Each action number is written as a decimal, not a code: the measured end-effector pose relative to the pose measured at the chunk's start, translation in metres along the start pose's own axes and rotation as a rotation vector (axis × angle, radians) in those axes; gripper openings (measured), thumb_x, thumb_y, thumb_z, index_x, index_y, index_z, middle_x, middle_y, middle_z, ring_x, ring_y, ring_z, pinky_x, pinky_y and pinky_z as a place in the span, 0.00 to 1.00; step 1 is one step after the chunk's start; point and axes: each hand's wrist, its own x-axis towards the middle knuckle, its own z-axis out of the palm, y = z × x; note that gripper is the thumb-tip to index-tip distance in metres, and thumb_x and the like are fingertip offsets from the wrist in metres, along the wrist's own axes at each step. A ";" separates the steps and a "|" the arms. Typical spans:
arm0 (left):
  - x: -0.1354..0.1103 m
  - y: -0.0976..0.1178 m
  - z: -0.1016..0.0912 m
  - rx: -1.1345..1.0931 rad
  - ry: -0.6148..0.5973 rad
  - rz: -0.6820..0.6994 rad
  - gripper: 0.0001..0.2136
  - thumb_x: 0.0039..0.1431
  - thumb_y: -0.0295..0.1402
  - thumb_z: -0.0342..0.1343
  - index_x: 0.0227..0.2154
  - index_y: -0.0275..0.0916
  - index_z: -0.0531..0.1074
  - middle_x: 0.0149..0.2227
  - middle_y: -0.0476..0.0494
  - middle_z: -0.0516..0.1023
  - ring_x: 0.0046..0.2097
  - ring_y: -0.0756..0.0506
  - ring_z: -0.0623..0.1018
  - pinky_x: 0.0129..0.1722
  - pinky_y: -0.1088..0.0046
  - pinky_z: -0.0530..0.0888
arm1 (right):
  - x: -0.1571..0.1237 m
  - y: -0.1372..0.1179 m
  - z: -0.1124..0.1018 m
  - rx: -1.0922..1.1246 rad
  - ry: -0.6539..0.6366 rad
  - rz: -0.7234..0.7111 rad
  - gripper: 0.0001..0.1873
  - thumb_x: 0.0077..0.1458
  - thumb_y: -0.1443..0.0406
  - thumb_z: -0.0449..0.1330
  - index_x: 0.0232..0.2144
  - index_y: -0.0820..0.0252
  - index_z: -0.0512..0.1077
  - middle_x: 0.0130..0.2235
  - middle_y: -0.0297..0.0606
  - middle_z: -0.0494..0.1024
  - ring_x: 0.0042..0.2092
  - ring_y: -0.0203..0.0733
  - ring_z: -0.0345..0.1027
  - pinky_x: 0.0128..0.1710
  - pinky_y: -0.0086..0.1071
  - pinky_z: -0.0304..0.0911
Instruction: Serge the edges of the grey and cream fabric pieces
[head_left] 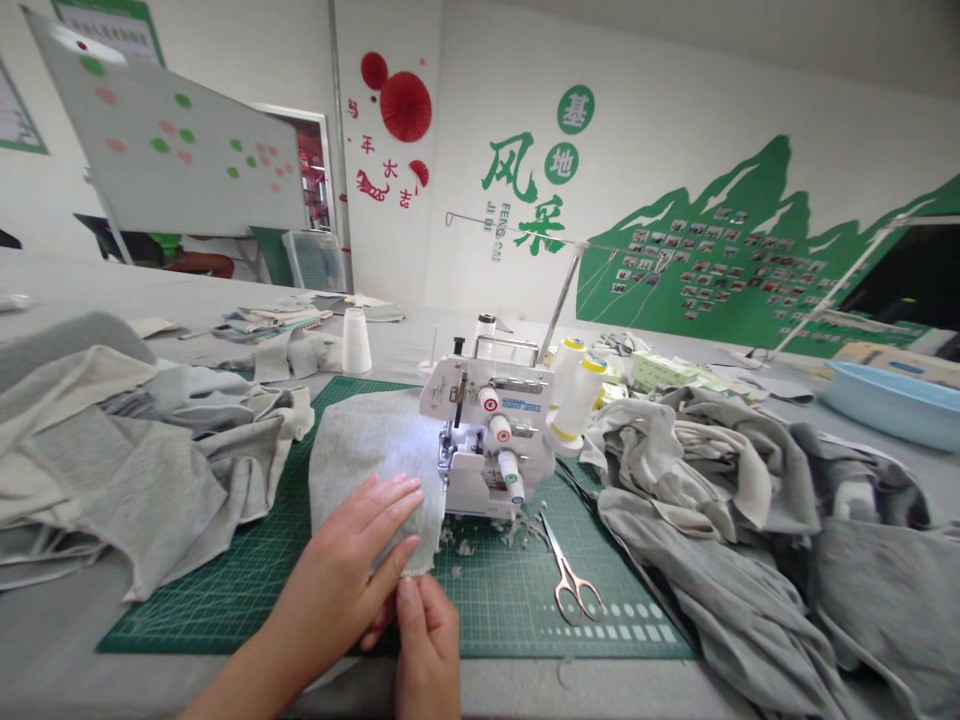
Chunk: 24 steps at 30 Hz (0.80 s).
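**Q:** Head view: edges, room to move?

**A:** Overlocker (487, 445) is the landmark. Mat (225, 610) runs under and in front of it, with open mat toward the near edge. Grey cloth heaps (142, 465) (720, 510) lie on both sides of it, and scissors (570, 572) lie just front-right of it.

**Q:** Fabric and hands?

**A:** Grey fabric (367, 455) lies directly left of the overlocker, its edge at the needle area. Left hand (345, 565) is open, flat on the fabric. Right hand (427, 640) has its fingers together at the fabric's near edge; grip cannot be told.
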 end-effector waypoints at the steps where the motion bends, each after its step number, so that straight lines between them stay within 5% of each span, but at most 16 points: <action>1: 0.000 0.000 0.000 0.001 0.001 0.002 0.18 0.67 0.35 0.51 0.58 0.44 0.69 0.60 0.44 0.73 0.61 0.40 0.72 0.64 0.57 0.67 | 0.000 0.001 -0.001 -0.009 -0.016 -0.004 0.26 0.64 0.49 0.53 0.22 0.59 0.71 0.21 0.32 0.73 0.22 0.35 0.64 0.26 0.29 0.64; 9: 0.004 -0.005 0.001 0.000 -0.019 0.007 0.17 0.67 0.36 0.51 0.57 0.44 0.70 0.60 0.45 0.73 0.62 0.40 0.71 0.63 0.57 0.67 | -0.001 0.003 -0.004 0.007 -0.046 0.013 0.24 0.65 0.50 0.53 0.27 0.60 0.74 0.23 0.33 0.74 0.23 0.35 0.66 0.27 0.27 0.63; 24: 0.020 -0.018 -0.003 0.035 -0.123 0.072 0.18 0.70 0.33 0.47 0.60 0.41 0.68 0.61 0.43 0.72 0.62 0.41 0.71 0.64 0.50 0.64 | -0.004 0.006 0.005 0.071 0.104 0.069 0.24 0.59 0.47 0.60 0.27 0.61 0.78 0.21 0.32 0.72 0.22 0.33 0.66 0.24 0.24 0.63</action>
